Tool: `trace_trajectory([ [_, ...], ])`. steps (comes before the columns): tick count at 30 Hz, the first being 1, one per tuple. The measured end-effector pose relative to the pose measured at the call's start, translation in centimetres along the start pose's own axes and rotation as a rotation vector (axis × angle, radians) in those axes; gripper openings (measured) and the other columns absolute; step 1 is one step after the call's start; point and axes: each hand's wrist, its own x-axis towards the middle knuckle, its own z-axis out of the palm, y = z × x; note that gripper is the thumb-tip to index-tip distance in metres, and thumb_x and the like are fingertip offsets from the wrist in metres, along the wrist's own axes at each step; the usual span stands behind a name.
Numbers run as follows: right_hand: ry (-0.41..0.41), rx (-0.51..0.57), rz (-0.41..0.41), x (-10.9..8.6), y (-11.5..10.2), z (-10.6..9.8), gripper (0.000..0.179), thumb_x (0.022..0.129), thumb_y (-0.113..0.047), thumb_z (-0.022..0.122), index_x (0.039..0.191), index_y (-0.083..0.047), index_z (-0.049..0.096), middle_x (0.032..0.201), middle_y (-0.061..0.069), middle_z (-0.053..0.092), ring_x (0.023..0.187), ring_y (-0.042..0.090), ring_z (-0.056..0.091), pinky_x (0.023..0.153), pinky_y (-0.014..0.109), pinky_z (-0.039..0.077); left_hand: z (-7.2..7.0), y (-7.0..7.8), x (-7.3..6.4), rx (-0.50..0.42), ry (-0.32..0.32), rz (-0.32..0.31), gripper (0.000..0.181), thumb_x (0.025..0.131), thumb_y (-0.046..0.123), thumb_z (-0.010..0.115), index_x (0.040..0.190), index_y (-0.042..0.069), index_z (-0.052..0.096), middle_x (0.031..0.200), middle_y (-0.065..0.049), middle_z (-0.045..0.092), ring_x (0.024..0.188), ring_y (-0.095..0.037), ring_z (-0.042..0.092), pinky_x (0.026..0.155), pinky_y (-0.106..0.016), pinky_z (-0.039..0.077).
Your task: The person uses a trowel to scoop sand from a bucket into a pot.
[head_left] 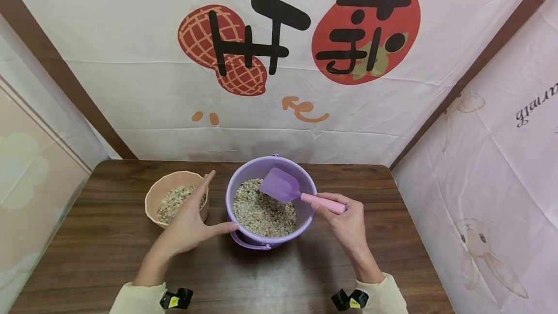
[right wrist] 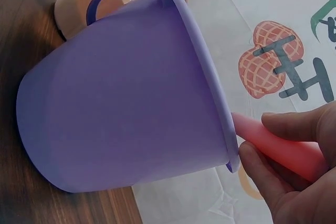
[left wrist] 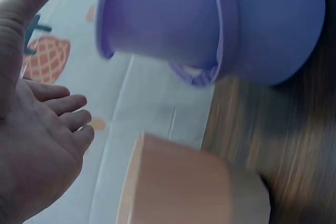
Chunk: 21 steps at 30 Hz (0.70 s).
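Note:
A purple bucket [head_left: 271, 242] stands on the table, holding a grainy mix of pale and dark bits [head_left: 263, 212]. My right hand [head_left: 347, 219] grips the pink handle [right wrist: 278, 145] of a small shovel, whose purple blade [head_left: 281, 185] lies over the grains inside the bucket. My left hand [head_left: 187, 227] has its fingers straight and spread, its thumb tip right at the bucket's left rim. Those fingers reach over a peach-coloured bowl [head_left: 153, 202], which holds some of the same grains. In the left wrist view the left palm [left wrist: 37, 150] faces the bucket with nothing in it.
The dark wooden table [head_left: 126, 251] meets a white printed cloth backdrop [head_left: 144, 86] behind the bucket and bowl. More printed cloth [head_left: 471, 197] hangs along the right side. The bucket's purple carrying handle [head_left: 248, 244] hangs down at its near side.

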Motion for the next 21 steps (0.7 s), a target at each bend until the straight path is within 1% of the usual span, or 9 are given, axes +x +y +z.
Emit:
trace_trajectory([
  [3, -0.003, 0.008, 0.002, 0.0, 0.0, 0.0, 0.031, 0.08, -0.007, 0.088, 0.106, 0.003, 0.077, 0.095, 0.015, 0.077, 0.088, 0.018, 0.073, 0.068, 0.023, 0.057, 0.8, 0.5, 0.3, -0.005, -0.037, 0.018, 0.129, 0.069, 0.045, 0.094, 0.165, 0.018, 0.013, 0.166, -0.019, 0.017, 0.148, -0.047, 0.02, 0.113, -0.067, 0.026],
  [4, -0.003, 0.012, 0.004, 0.0, 0.0, 0.0, 0.031, 0.079, -0.007, 0.088, 0.106, 0.003, 0.077, 0.095, 0.015, 0.077, 0.088, 0.018, 0.073, 0.068, 0.023, 0.057, 1.0, 0.6, 0.4, -0.001, -0.047, 0.017, 0.131, 0.067, 0.047, 0.094, 0.165, 0.017, 0.012, 0.167, -0.018, 0.017, 0.149, -0.046, 0.019, 0.114, -0.069, 0.023],
  [7, -0.002, 0.018, 0.013, 0.0, 0.0, 0.0, 0.031, 0.079, -0.008, 0.088, 0.106, 0.002, 0.077, 0.095, 0.015, 0.077, 0.087, 0.017, 0.073, 0.067, 0.023, 0.056, 1.6, 0.9, 0.7, 0.0, -0.071, 0.009, 0.139, 0.061, 0.052, 0.096, 0.165, 0.016, 0.011, 0.167, -0.018, 0.014, 0.15, -0.044, 0.016, 0.115, -0.068, 0.02],
  [10, 0.0, 0.024, 0.02, 0.0, 0.0, 0.0, 0.031, 0.079, -0.008, 0.089, 0.106, 0.002, 0.078, 0.095, 0.015, 0.077, 0.085, 0.016, 0.072, 0.066, 0.022, 0.056, 2.0, 0.9, 1.1, 0.001, -0.086, 0.004, 0.147, 0.054, 0.056, 0.097, 0.165, 0.015, 0.009, 0.168, -0.018, 0.012, 0.151, -0.042, 0.014, 0.116, -0.067, 0.02],
  [13, -0.002, 0.032, 0.022, 0.1, -0.1, 0.0, 0.032, 0.079, -0.007, 0.088, 0.106, 0.002, 0.077, 0.096, 0.015, 0.077, 0.086, 0.017, 0.072, 0.067, 0.023, 0.056, 2.3, 0.9, 1.5, 0.022, -0.096, 0.011, 0.152, 0.052, 0.059, 0.097, 0.164, 0.011, 0.007, 0.167, -0.021, 0.011, 0.151, -0.043, 0.015, 0.116, -0.066, 0.022],
  [16, -0.021, 0.034, 0.029, 0.0, -0.2, -0.1, 0.032, 0.079, -0.007, 0.088, 0.107, 0.003, 0.077, 0.096, 0.015, 0.077, 0.09, 0.018, 0.073, 0.069, 0.024, 0.057, 2.6, 0.8, 1.8, 0.032, -0.103, 0.015, 0.153, 0.051, 0.06, 0.096, 0.164, 0.008, 0.006, 0.167, -0.023, 0.01, 0.15, -0.043, 0.017, 0.116, -0.064, 0.024],
  [18, -0.045, 0.012, 0.03, 0.0, -0.4, -0.3, 0.031, 0.08, -0.009, 0.087, 0.107, 0.003, 0.077, 0.095, 0.013, 0.077, 0.092, 0.019, 0.073, 0.071, 0.024, 0.056, 2.8, 0.7, 1.9, 0.028, -0.109, 0.007, 0.155, 0.051, 0.061, 0.096, 0.164, 0.009, 0.005, 0.167, -0.022, 0.009, 0.151, -0.041, 0.017, 0.117, -0.062, 0.023],
  [21, -0.091, -0.051, -0.001, -0.1, -0.8, -0.7, 0.03, 0.081, -0.012, 0.087, 0.106, 0.002, 0.078, 0.093, 0.009, 0.078, 0.093, 0.018, 0.073, 0.072, 0.023, 0.056, 2.8, 0.6, 2.0, 0.019, -0.111, 0.005, 0.155, 0.05, 0.061, 0.096, 0.164, 0.009, 0.004, 0.167, -0.021, 0.009, 0.151, -0.04, 0.015, 0.117, -0.062, 0.023],
])
